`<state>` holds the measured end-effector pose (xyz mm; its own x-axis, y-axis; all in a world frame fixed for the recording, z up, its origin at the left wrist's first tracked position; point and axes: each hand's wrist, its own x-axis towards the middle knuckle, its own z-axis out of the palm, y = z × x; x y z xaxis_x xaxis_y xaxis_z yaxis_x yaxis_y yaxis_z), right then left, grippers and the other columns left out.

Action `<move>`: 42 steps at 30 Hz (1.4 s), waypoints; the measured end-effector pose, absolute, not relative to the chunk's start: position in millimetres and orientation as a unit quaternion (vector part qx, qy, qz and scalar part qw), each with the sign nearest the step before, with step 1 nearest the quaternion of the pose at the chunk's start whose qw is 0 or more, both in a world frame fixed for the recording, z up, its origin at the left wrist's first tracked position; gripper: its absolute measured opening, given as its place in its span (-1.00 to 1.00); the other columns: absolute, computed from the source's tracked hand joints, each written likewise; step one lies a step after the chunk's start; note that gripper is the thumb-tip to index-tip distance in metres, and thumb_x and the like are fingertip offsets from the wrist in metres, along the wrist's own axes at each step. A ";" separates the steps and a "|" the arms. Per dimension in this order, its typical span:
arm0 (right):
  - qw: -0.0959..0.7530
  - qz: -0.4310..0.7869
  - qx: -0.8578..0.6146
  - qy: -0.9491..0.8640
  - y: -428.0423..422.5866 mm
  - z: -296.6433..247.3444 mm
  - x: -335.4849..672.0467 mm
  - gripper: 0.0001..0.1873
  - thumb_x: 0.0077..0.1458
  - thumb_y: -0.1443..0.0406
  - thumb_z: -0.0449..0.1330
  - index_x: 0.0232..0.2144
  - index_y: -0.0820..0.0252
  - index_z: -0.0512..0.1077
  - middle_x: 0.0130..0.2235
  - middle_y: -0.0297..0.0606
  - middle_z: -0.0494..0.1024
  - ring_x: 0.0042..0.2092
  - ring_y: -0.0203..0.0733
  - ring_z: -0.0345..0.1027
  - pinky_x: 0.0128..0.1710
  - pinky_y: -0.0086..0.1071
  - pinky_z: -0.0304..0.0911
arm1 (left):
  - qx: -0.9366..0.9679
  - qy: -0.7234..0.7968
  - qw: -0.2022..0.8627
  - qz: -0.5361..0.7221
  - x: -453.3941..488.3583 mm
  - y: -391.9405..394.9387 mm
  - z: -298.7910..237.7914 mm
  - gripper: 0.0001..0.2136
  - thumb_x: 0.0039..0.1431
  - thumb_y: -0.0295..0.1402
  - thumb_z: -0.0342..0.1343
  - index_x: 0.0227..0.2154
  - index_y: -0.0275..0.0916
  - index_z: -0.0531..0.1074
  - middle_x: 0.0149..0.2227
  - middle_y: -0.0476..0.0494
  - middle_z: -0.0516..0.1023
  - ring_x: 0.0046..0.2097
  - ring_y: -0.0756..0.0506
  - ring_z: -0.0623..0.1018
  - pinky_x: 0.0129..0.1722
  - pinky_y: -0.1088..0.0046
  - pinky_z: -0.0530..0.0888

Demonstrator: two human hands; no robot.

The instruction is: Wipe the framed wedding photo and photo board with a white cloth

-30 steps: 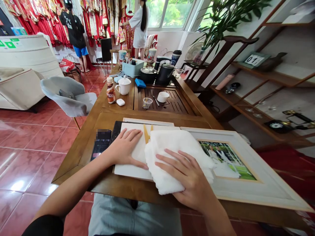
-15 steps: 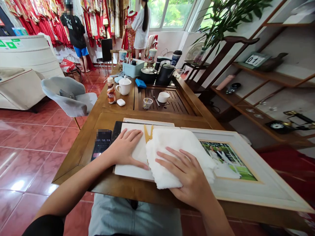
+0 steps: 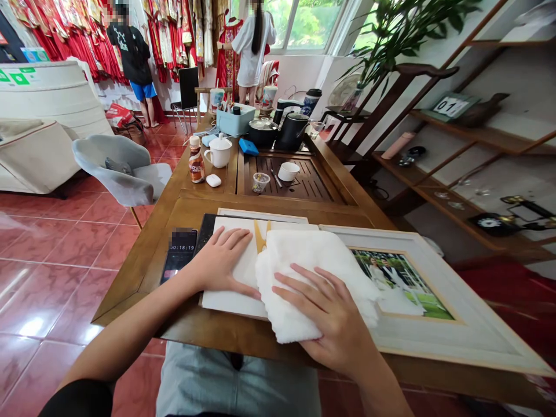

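Observation:
My left hand (image 3: 226,260) lies flat with its fingers spread on a white flat panel (image 3: 234,307) with a tan, forked mark (image 3: 260,234) on its face. My right hand (image 3: 332,315) grips a folded white towel (image 3: 304,246) against the panel, long fingers across the top and the thumb at its near edge. The towel hides much of the panel's right part. To the right, a framed wedding photo (image 3: 490,324) with a wide white border lies partly under the towel. A dark board (image 3: 208,226) shows at the panel's left side.
A phone (image 3: 179,255) lies left of my left hand on the wooden table (image 3: 143,272). Farther back are a bottle (image 3: 196,162), a lidded white cup (image 3: 219,153), a small bowl (image 3: 288,171) and a black kettle (image 3: 292,132). Two people stand by hanging garments.
My right hand and the towel have slid slightly towards me, and the towel's near edge sits lower. The left hand has stayed in place.

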<state>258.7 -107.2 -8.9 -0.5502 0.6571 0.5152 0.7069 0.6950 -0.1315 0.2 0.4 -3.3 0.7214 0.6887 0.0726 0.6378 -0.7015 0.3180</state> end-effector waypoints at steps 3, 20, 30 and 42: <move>0.263 -0.061 -0.404 -0.874 -103.1 -8.9 267.2 -0.48 0.13 0.38 0.07 0.15 0.10 0.40 0.21 -0.20 0.55 0.31 0.06 0.25 0.27 0.03 0.03 | 0.915 0.365 0.141 0.096 0.8 -0.4 -2.1 0.12 0.05 0.47 0.02 0.45 -0.28 0.02 0.46 -0.42 0.14 0.47 -0.40 0.15 0.48 -0.04 -0.15; 0.289 -0.060 -0.433 -0.852 -104.4 -9.5 258.3 -0.55 0.17 0.34 0.09 0.10 0.09 0.46 0.18 -0.23 0.58 0.27 0.07 0.31 0.25 0.03 0.05 | 0.915 0.366 0.143 0.092 1.9 -0.8 -2.5 0.13 0.06 0.48 -0.01 0.44 -0.34 0.04 0.47 -0.42 0.11 0.48 -0.39 0.12 0.49 -0.05 -0.18; 0.291 -0.052 -0.409 -0.863 -108.3 -10.2 251.5 -0.54 0.17 0.33 0.08 0.11 0.09 0.46 0.19 -0.24 0.58 0.29 0.08 0.28 0.28 0.03 0.02 | 0.916 0.364 0.139 0.091 1.0 0.2 -4.1 0.12 0.07 0.48 -0.05 0.45 -0.34 0.03 0.47 -0.41 0.11 0.48 -0.35 0.12 0.49 0.00 -0.19; 0.291 -0.055 -0.396 -0.869 -107.9 -10.4 247.0 -0.52 0.14 0.33 0.10 0.11 0.12 0.47 0.19 -0.22 0.58 0.29 0.12 0.26 0.28 0.06 0.00 | 0.919 0.362 0.134 0.080 1.0 0.1 -3.2 0.11 0.09 0.44 0.00 0.45 -0.33 0.01 0.46 -0.41 0.12 0.48 -0.40 0.11 0.48 -0.07 -0.16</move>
<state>247.0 -107.9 -10.4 -0.5171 0.6567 0.5490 0.7211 0.6797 -0.1339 1.0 0.1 -3.2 0.7249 0.6870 0.0505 0.6440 -0.7019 0.3043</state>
